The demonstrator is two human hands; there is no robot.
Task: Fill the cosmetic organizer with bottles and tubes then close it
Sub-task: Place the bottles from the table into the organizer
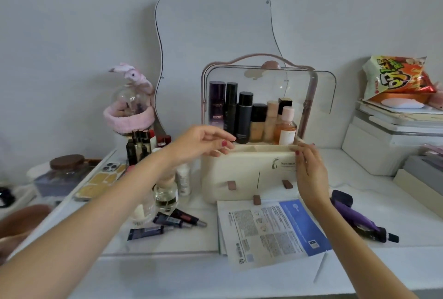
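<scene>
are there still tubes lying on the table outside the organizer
Yes, several dark tubes lie on the table left of the organizer, in front of a glass bottle.
</scene>
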